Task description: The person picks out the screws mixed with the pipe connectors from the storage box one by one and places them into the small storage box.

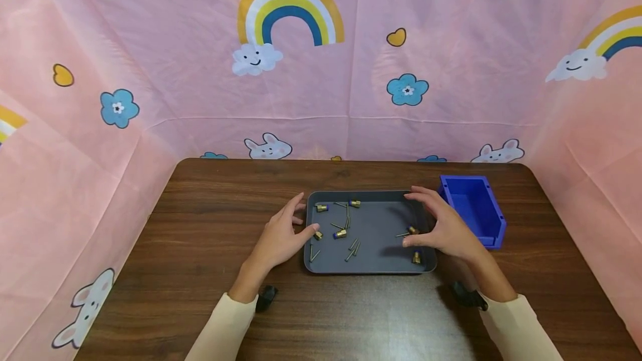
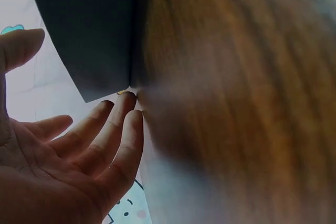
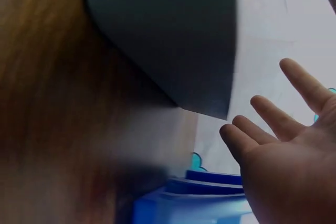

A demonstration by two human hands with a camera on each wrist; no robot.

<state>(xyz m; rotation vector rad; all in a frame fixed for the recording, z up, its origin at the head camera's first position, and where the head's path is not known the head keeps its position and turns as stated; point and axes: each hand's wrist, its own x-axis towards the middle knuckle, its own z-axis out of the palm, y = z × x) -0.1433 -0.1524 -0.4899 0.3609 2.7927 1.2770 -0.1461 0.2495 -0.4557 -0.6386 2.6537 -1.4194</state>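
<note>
My left hand (image 1: 283,235) and right hand (image 1: 448,230), both spread, flank the gray tray (image 1: 378,220) of screws (image 1: 350,255) and brass fittings (image 1: 340,234).

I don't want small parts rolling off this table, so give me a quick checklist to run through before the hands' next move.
1. Left hand holding nothing: ok, open at the tray's left end.
2. Right hand holding nothing: ok, open at the tray's right end.
3. Both hands touching the tray: cannot tell; they are close, but contact isn't clear.
4. Loose parts inside the rim: ok, the visible thin fasteners and brass fittings lie in the tray.
5. Part types kept apart: not ok, fasteners and fittings lie mixed.
6. Blue bin upright: ok, opening upward, to the right of the tray.
</note>
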